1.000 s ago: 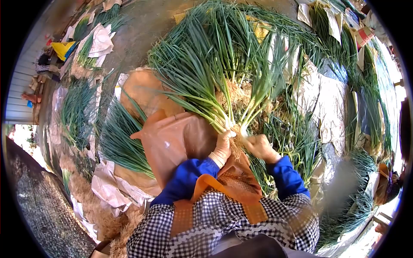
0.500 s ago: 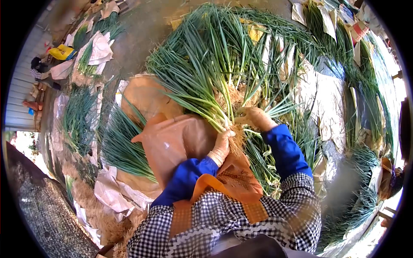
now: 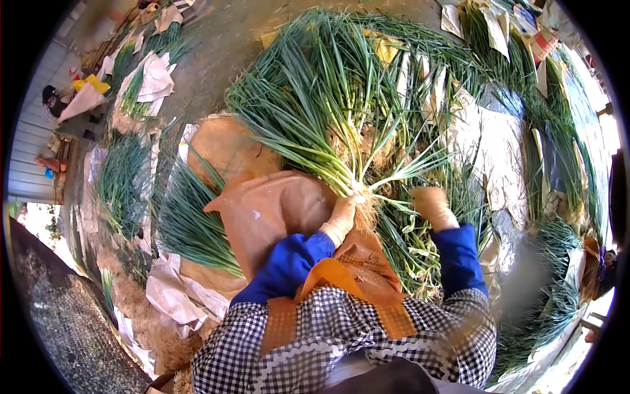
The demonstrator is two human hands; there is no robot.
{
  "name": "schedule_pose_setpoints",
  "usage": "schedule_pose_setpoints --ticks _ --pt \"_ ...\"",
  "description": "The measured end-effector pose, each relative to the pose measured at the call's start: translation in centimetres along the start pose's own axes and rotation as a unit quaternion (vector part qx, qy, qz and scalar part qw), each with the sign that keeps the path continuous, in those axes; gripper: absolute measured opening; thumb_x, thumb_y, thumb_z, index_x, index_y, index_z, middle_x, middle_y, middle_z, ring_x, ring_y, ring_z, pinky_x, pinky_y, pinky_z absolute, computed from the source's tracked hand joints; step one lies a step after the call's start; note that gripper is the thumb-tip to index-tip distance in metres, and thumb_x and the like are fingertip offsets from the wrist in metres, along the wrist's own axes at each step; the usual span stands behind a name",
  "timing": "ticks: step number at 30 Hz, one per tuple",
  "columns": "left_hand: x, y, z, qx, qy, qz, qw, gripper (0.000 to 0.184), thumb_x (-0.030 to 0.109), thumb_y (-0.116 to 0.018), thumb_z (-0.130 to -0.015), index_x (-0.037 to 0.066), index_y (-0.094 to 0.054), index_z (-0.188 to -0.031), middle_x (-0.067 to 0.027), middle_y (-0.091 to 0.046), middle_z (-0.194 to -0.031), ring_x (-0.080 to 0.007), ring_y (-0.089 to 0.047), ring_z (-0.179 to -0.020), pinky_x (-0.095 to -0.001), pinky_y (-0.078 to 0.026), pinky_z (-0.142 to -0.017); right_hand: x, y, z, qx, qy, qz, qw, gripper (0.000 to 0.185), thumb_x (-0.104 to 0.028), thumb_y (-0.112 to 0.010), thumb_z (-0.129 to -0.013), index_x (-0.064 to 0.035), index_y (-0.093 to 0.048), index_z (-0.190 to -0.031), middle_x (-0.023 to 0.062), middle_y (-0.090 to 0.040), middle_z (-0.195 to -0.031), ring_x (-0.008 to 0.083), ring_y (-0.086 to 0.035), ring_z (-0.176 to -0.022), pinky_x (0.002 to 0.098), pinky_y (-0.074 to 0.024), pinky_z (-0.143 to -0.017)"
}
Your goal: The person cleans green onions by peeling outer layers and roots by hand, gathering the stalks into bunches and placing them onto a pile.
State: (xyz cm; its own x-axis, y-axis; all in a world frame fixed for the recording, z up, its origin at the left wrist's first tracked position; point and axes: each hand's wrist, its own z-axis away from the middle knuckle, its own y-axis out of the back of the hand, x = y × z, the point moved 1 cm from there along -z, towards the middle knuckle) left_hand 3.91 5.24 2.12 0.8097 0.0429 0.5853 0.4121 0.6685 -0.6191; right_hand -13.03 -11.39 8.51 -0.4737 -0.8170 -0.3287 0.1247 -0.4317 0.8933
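Note:
My left hand [image 3: 342, 213] is closed around the pale root end of a bunch of green onions [image 3: 328, 167], its leaves fanning up and to the left. Brown stringy roots [image 3: 365, 217] hang beside the fingers. To the right, my right hand [image 3: 431, 202] is slightly blurred, with its fingers curled, apart from the bunch; whatever it may hold is too small to tell. Beyond the bunch lies a large heap of green onions [image 3: 321, 65]. An orange-brown apron sheet [image 3: 272, 210] covers my lap.
Another bundle of green onions [image 3: 190, 220] lies at the left by crumpled paper [image 3: 172, 289]. Loose leaves and limp stalks [image 3: 420, 256] lie below my right hand. A person [image 3: 54, 104] is at the far left, and another person's clothing [image 3: 594, 269] shows at the right edge.
My right hand went up to the stalks beside the bunch, then moved down and right, away from it. My left hand kept its grip. The person at far left came more into view.

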Motion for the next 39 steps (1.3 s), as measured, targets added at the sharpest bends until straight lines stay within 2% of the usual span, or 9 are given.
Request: schedule_pose_setpoints --ticks 9,16,19,21,26,28,30,35,39 --pt "-2.2 2.7 -1.6 -0.002 -0.014 -0.047 0.999 0.01 0.009 -0.061 -0.077 -0.001 -0.061 -0.08 -0.0033 -0.057 -0.072 -0.0128 -0.054 -0.062 -0.0261 -0.044 -0.056 -8.5 0.2 -10.5 0.058 0.307 -0.074 0.947 0.02 -0.028 -0.053 -0.078 -0.0116 -0.062 -0.086 0.0089 -0.062 -0.081 0.0276 -0.061 -0.078 0.037 -0.0485 -0.069" --pt "1.7 0.7 -0.5 -0.057 0.075 0.081 0.992 0.032 0.004 -0.055 -0.068 0.0 -0.053 -0.099 -0.0111 -0.06 -0.089 -0.0253 -0.06 -0.082 -0.0359 -0.05 -0.078 -5.2 2.6 2.2 -0.316 0.063 -0.421 0.848 0.015 -0.024 -0.057 -0.085 -0.0089 -0.058 -0.084 0.0016 -0.061 -0.079 0.012 -0.059 -0.069 0.0268 -0.0487 -0.068" --pt "7.8 -3.8 2.6 -0.13 0.099 0.17 0.972 0.032 0.002 -0.051 -0.069 0.0 -0.054 -0.101 -0.0142 -0.061 -0.09 -0.0267 -0.062 -0.081 -0.0393 -0.053 -0.077 -3.4 -0.2 2.9 -0.103 0.045 0.147 0.983 0.013 -0.018 -0.058 -0.079 -0.0119 -0.062 -0.09 0.0002 -0.061 -0.079 0.0183 -0.061 -0.067 0.0308 -0.0526 -0.064" --pt "13.4 -8.7 4.6 -0.153 0.122 0.175 0.965 0.028 0.012 -0.054 -0.076 0.0 -0.055 -0.101 -0.014 -0.061 -0.09 -0.0237 -0.061 -0.071 -0.0351 -0.056 -0.063 -5.9 1.4 0.7 0.115 0.062 -0.219 0.967 0.024 -0.017 -0.062 -0.081 -0.0101 -0.062 -0.104 0.0096 -0.062 -0.103 0.0221 -0.063 -0.086 0.0332 -0.052 -0.073" --pt "22.5 -19.1 7.9 -0.32 -0.055 0.08 0.943 0.033 0.017 -0.05 -0.083 -0.004 -0.052 -0.108 -0.0146 -0.06 -0.1 -0.0219 -0.058 -0.091 -0.0321 -0.05 -0.078 -17.2 10.5 -10.9 0.554 0.185 -0.321 0.745 0.022 -0.015 -0.063 -0.077 -0.0073 -0.06 -0.097 0.013 -0.06 -0.095 0.0272 -0.058 -0.088 0.0388 -0.046 -0.076" --pt "23.9 -21.7 9.1 -0.363 0.018 0.254 0.896 0.035 0.018 -0.05 -0.083 -0.004 -0.051 -0.11 -0.0141 -0.059 -0.106 -0.0235 -0.057 -0.098 -0.0351 -0.046 -0.087 -18.9 10.9 -13.4 0.496 0.076 -0.415 0.759 0.016 -0.018 -0.057 -0.079 -0.0059 -0.06 -0.089 0.0133 -0.058 -0.083 0.0285 -0.056 -0.081 0.0417 -0.0441 -0.073" --pt "26.2 -23.6 11.6 -0.323 0.057 0.322 0.888 0.03 0.019 -0.049 -0.085 -0.003 -0.054 -0.105 -0.0143 -0.06 -0.101 -0.0248 -0.057 -0.097 -0.0364 -0.045 -0.089 -17.8 8.0 -19.1 0.512 0.084 0.043 0.854 0.02 -0.021 -0.051 -0.08 -0.0047 -0.062 -0.083 0.015 -0.058 -0.076 0.0302 -0.055 -0.074 0.0427 -0.0445 -0.065" --pt "32.3 -25.2 14.2 -0.354 0.045 0.387 0.85 0.032 -0.005 -0.055 -0.068 -0.008 -0.048 -0.099 -0.0161 -0.054 -0.083 -0.0237 -0.058 -0.077 -0.033 -0.057 -0.065 -5.1 -3.6 -9.5 -0.2 0.059 0.207 0.956 0.031 -0.03 -0.056 -0.081 -0.0097 -0.065 -0.104 0.0118 -0.066 -0.093 0.0261 -0.062 -0.091 0.0387 -0.0497 -0.076" --pt "32.2 -24.4 13.2 -0.34 0.032 0.365 0.866 0.017 -0.001 -0.053 -0.078 -0.007 -0.053 -0.093 -0.0172 -0.055 -0.086 -0.0213 -0.059 -0.077 -0.0292 -0.057 -0.068 -11.0 9.8 -5.3 0.089 -0.026 -0.005 0.996 0.02 -0.027 -0.059 -0.081 -0.0136 -0.067 -0.094 0.0083 -0.065 -0.088 0.0216 -0.062 -0.084 0.0356 -0.0514 -0.069"
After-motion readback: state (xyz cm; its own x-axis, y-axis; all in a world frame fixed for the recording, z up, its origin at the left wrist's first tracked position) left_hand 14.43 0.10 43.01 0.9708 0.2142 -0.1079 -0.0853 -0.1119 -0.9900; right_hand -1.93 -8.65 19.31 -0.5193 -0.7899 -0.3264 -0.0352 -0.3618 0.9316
